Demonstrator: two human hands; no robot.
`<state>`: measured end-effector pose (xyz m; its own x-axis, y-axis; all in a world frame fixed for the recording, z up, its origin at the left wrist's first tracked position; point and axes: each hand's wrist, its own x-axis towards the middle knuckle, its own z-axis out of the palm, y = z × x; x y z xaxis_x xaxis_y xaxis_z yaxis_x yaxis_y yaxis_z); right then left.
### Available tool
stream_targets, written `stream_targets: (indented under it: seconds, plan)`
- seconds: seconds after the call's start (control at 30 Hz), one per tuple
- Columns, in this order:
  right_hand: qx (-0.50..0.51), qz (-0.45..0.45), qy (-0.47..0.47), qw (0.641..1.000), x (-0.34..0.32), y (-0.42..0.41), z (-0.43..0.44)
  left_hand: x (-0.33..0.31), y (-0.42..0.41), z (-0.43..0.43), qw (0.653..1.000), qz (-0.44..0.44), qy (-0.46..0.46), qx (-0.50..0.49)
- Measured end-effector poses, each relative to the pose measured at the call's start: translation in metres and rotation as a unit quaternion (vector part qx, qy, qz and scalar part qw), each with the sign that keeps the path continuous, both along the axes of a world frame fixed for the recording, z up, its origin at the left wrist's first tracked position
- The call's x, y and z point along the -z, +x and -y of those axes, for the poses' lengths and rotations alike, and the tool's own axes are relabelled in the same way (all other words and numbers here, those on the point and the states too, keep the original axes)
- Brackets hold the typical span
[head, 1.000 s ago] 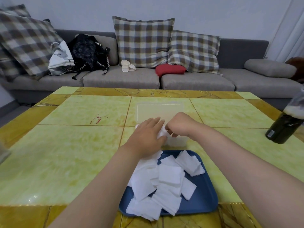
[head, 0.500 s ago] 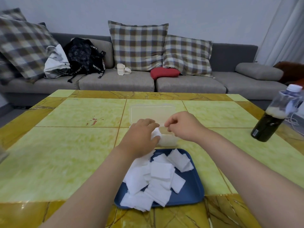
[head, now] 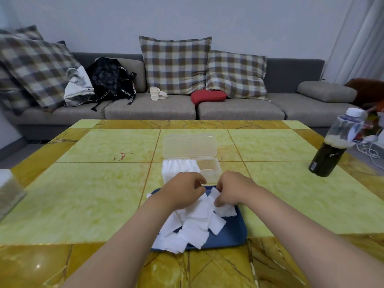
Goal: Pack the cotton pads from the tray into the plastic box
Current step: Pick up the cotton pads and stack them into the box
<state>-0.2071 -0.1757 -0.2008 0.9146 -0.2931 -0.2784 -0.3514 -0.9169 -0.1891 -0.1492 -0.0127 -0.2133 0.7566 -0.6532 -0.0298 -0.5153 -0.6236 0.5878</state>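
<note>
A blue tray point(head: 230, 235) near the table's front edge carries a loose heap of white square cotton pads point(head: 195, 223). Just behind it stands a clear plastic box point(head: 209, 170) with its lid point(head: 190, 145) hinged open toward the sofa; a row of pads point(head: 178, 167) stands upright in its left part, and the right part shows bare plastic. My left hand point(head: 180, 191) hovers over the tray's far edge with fingers curled on the pile. My right hand point(head: 233, 189) pinches a pad point(head: 215, 193) at the heap's top right.
A dark bottle point(head: 330, 154) with a clear upper part stands at the table's right side. A blurred container point(head: 8, 190) sits at the left edge. A red smear point(head: 122, 155) marks the yellow tiled table point(head: 83, 194). Beyond it is a grey sofa point(head: 149, 107) with cushions and bags.
Both hands have drawn back from the plastic box to the tray's pile. The box's contents are now uncovered, and my right hand has taken hold of a pad.
</note>
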Motion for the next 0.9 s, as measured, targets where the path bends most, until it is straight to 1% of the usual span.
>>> stream_targets:
  seconds: [0.1,0.17,0.2,0.23,0.3,0.37,0.47,0.53,0.67,0.8,0.9]
  plan:
    - [0.028,0.042,0.141,0.989,-0.004,-0.002,0.01,0.0,0.002,-0.001,0.999,-0.024,-0.031,-0.028]
    - [0.057,0.072,0.245,0.965,-0.011,-0.004,0.016,-0.002,0.003,-0.002,0.993,-0.059,-0.083,-0.054]
    - [0.068,0.08,0.29,0.951,-0.015,-0.005,0.019,-0.005,0.002,-0.002,0.986,-0.094,-0.122,-0.069]
    - [0.077,0.084,0.336,0.935,-0.018,-0.006,0.019,-0.008,0.001,-0.003,0.973,-0.143,-0.165,-0.082]
    - [0.095,0.101,0.419,0.897,-0.023,-0.007,0.017,-0.014,-0.002,-0.004,0.934,-0.249,-0.24,-0.093]
    - [0.107,0.116,0.469,0.869,-0.027,-0.006,0.015,-0.017,-0.004,-0.004,0.899,-0.314,-0.287,-0.104]
    - [0.113,0.134,0.5,0.848,-0.028,-0.004,0.01,-0.018,-0.005,-0.006,0.853,-0.364,-0.34,-0.156]
    - [0.119,0.149,0.499,0.845,-0.027,-0.002,0.007,-0.018,-0.005,-0.008,0.825,-0.389,-0.369,-0.178]
    - [0.133,0.183,0.485,0.845,-0.025,-0.001,0.0,-0.017,-0.005,-0.011,0.794,-0.414,-0.404,-0.187]
    - [0.145,0.238,0.42,0.864,-0.026,0.0,-0.001,-0.016,-0.005,-0.013,0.79,-0.405,-0.415,-0.202]
    - [0.14,0.269,0.398,0.866,-0.03,0.0,0.0,-0.015,-0.004,-0.014,0.794,-0.387,-0.417,-0.217]
